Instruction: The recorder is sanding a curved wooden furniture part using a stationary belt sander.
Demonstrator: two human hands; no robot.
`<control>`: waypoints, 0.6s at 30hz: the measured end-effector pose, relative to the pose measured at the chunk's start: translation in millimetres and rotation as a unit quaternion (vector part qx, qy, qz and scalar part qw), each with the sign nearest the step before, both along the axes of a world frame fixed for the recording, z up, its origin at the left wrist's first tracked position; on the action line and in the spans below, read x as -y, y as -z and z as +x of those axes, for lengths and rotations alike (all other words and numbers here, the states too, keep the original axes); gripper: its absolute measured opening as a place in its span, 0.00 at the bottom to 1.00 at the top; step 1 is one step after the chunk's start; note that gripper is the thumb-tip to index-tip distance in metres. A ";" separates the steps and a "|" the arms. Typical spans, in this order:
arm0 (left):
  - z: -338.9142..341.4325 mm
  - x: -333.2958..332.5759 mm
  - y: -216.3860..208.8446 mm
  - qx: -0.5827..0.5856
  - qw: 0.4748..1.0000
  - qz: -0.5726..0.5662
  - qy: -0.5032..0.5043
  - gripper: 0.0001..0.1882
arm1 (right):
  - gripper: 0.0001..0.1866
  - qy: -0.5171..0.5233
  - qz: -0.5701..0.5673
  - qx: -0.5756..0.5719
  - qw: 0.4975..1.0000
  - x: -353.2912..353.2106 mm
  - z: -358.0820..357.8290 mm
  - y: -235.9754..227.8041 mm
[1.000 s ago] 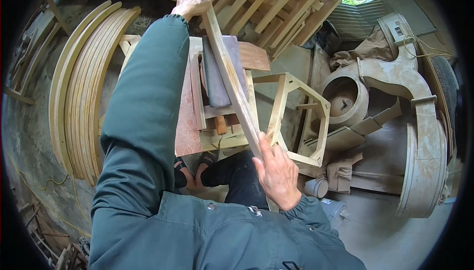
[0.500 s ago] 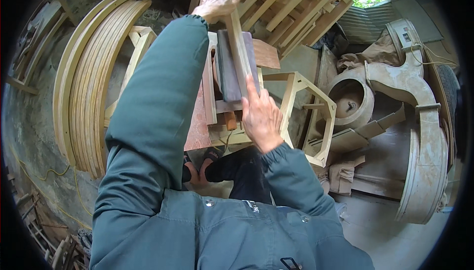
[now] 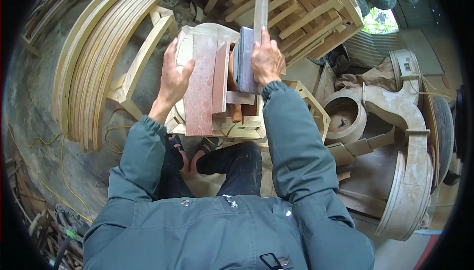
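— Hands first: where are they?

— Right hand (image 3: pixel 267 58) is curled over the top of a dark grey block (image 3: pixel 245 60), fingers closed round it and round the long pale wooden strip (image 3: pixel 261 3) that runs up past it toward the top of the view. Left hand (image 3: pixel 174 75) lies open and flat, fingers spread, against the left edge of a reddish-brown board (image 3: pixel 201 90).

— And the block sits where?

— On a small wooden stand (image 3: pixel 232 124) just in front of the person's knees, right of the reddish board, touching a narrower board between them.

— What lies around?

— Curved wooden ribs (image 3: pixel 94 67) stacked on the left, a pile of pale wooden frames (image 3: pixel 311 13) behind the stand, a hexagonal frame (image 3: pixel 316 114) just right of it, and a dusty bandsaw (image 3: pixel 410 136) well off to the right. Yellow cord (image 3: pixel 44 141) trails over the floor.
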State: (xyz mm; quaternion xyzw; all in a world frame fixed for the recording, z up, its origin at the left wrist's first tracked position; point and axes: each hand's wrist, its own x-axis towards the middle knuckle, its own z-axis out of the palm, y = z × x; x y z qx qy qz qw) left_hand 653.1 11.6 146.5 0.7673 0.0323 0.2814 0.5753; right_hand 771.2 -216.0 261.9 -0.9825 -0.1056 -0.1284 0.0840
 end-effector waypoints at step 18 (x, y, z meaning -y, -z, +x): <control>-126.3 56.1 -51.0 0.023 0.996 -0.061 0.057 0.39 | 0.32 0.022 -0.099 -0.056 0.993 44.6 -120.1 -9.1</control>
